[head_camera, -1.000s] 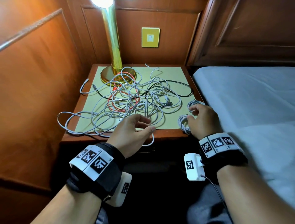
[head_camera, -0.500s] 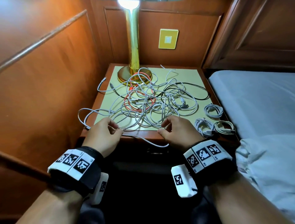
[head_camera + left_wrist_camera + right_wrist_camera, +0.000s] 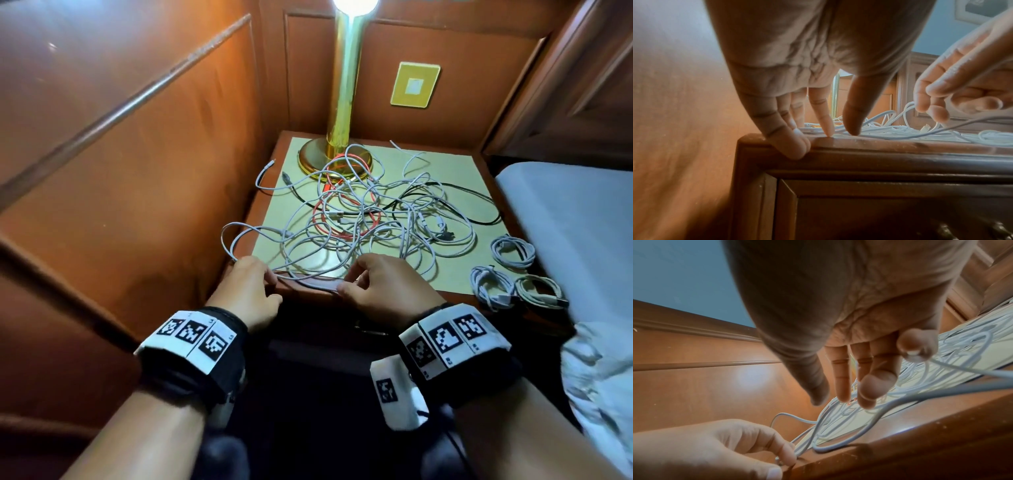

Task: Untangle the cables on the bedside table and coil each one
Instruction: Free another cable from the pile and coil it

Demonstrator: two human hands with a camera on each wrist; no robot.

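From the head view I count three coiled cables (image 3: 512, 251) set down at the near right of the bedside table (image 3: 455, 178), just beside the bed (image 3: 568, 212). The tangle (image 3: 370, 219) of white, red and black cable fills the middle of the table, reaching the lamp base (image 3: 334, 159) at the far side, so by my reckoning most of the job is left. My left hand (image 3: 248, 287) and right hand (image 3: 380, 287) sit at the near edge, a white strand (image 3: 308, 281) running between them.

In the left wrist view, my left fingers (image 3: 821, 113) reach down to the table edge, thumb and forefinger closing on a strand; whether they actually pinch it I cannot tell.

In the right wrist view, my right fingers (image 3: 875, 382) hang loosely spread, only the little finger curled round a white cable.
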